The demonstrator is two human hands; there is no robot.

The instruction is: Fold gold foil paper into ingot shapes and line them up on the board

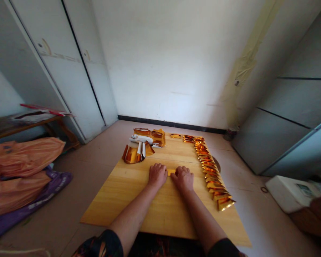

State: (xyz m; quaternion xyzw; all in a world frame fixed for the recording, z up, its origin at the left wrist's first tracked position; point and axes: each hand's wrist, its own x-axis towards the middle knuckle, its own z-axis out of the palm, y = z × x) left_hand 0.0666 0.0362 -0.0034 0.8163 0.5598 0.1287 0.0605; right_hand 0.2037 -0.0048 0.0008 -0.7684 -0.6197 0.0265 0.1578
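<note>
My left hand [157,175] and my right hand [184,178] rest low over the middle of the wooden board, fingers curled. Between them shows a short, narrow strip of gold foil paper [171,172], one end under each hand. My fingertips cover both of its ends, so its full shape is hidden. To the right, a long overlapping row of folded gold foil pieces [210,171] runs along the board's edge. Beyond my left hand lie curled sheets of gold foil paper [133,153] with white backs, and further back is another stack of foil sheets [157,137].
The wooden board [117,194] stands above a tiled floor. A single foil piece [176,136] lies near its far edge. Orange and purple bags [24,157] are on the left, by a wooden bench [61,128]. A white box [289,192] sits on the right.
</note>
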